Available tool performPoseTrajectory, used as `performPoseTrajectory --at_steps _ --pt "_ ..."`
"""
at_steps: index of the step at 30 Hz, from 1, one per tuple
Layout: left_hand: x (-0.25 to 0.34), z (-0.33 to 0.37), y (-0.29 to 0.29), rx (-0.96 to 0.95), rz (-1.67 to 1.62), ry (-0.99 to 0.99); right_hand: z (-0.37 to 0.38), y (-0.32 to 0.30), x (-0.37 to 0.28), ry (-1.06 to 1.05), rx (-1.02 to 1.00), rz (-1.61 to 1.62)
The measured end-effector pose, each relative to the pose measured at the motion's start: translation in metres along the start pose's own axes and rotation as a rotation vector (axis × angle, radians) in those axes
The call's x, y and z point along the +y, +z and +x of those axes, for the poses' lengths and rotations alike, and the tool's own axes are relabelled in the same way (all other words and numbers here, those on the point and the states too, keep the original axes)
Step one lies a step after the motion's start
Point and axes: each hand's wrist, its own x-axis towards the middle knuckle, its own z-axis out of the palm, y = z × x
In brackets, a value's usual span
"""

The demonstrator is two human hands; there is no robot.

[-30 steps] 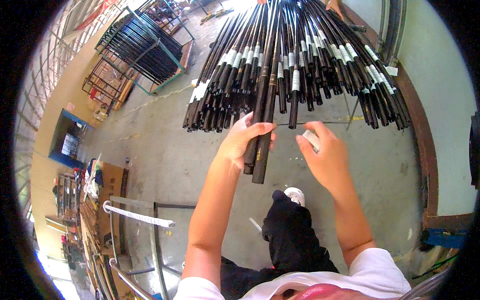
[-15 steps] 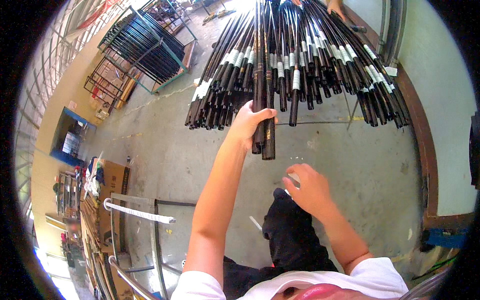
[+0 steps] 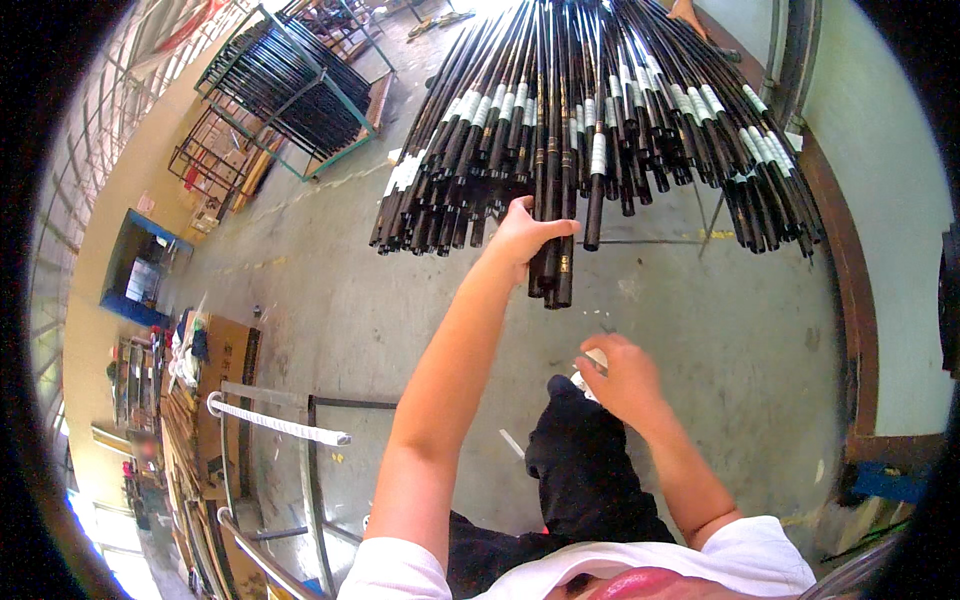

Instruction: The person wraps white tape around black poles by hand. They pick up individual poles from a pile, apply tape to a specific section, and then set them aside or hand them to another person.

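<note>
My left hand (image 3: 535,238) is wrapped round a small bundle of black poles (image 3: 553,180) with gold markings, near their thick lower ends. These poles point away from me over a wide spread of similar black poles (image 3: 480,130), many with white bands near their ends. Lower down, away from the poles, my right hand (image 3: 628,382) hangs over my dark-trousered leg. Its fingers are loosely bent, with the thumb apart from them. A small pale patch shows between thumb and fingers; I cannot tell what it is.
A green metal rack (image 3: 300,95) full of dark rods stands at the far left. Nearer on the left are a metal frame (image 3: 312,470) with a white-wrapped bar (image 3: 280,427) and a large cardboard box (image 3: 228,400). Another person's arm (image 3: 686,14) shows at the top right, near the wall (image 3: 880,230).
My left hand and its bundle of poles have shifted slightly to the right and a little away from me. My right hand has barely moved. The other person's hand has moved farther up.
</note>
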Motion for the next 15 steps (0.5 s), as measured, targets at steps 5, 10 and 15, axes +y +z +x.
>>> performPoseTrajectory --at_steps 5,10,15 --pt "0.007 -0.015 -0.001 0.003 0.086 -0.080 0.009 -0.001 0.025 0.093 0.018 0.152" --pt "-0.001 -0.010 -0.001 -0.008 -0.008 -0.030 0.043 -0.001 0.042 0.081 -0.113 0.355" --pt "0.004 -0.012 -0.006 -0.115 -0.094 -0.033 0.098 0.000 0.039 -0.089 -0.151 0.377"
